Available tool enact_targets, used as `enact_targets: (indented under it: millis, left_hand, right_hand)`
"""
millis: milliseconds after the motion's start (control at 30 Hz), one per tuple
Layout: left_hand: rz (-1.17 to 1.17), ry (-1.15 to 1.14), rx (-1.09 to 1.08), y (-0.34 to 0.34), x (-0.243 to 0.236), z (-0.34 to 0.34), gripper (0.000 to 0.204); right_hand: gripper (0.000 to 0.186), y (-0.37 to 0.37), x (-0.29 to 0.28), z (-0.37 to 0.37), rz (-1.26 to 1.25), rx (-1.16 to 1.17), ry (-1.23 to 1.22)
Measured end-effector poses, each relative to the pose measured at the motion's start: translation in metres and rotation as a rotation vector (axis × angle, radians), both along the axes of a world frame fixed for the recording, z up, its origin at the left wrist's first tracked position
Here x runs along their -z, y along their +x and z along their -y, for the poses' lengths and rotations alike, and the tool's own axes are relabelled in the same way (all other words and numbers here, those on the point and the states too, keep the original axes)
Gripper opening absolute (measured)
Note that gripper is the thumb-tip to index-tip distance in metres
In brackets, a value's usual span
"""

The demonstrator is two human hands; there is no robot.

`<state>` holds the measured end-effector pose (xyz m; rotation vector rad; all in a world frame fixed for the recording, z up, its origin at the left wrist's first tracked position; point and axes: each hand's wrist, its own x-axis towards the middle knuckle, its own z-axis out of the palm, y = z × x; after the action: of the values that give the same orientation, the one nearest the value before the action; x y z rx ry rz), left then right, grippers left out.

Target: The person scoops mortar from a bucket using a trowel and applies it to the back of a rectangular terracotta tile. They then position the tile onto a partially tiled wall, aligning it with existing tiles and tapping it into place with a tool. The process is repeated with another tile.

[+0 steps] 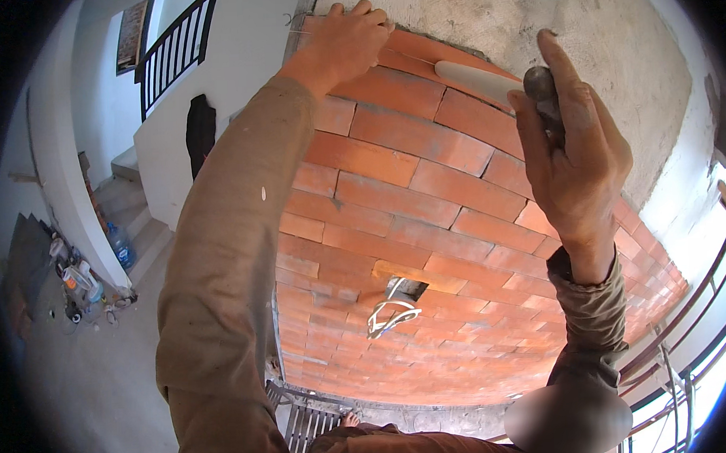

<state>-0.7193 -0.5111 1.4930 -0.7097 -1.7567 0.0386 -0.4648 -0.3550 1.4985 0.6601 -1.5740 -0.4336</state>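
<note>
Orange-red brick tiles cover the wall in staggered rows. At the top left, my left hand is closed over the upper edge of a brick tile in the top row, its fingers bent against the grey wall. My right hand grips a trowel by its round-ended handle, with the index finger stretched upward. The trowel's pale blade points left and lies along the top row of tiles. A thin string runs beside my left hand; its far end is hidden.
White wires stick out of a square hole in the tiling. Bare rough plaster lies above the tiles. Metal bars stand at lower right, a slatted platform below. Stairs, a black railing and bottles are left.
</note>
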Motion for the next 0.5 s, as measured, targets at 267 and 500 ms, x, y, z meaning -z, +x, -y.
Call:
enact_targets:
  millis: [267, 500]
  left_hand:
    - [0.013, 0.009, 0.016, -0.001, 0.001, 0.003, 0.058]
    - [0.008, -0.011, 0.023, -0.003, 0.000, 0.002, 0.057]
  right_hand:
    - [0.048, 0.004, -0.002, 0.010, -0.047, -0.018, 0.013]
    - [0.048, -0.009, -0.009, 0.014, -0.024, -0.024, -0.003]
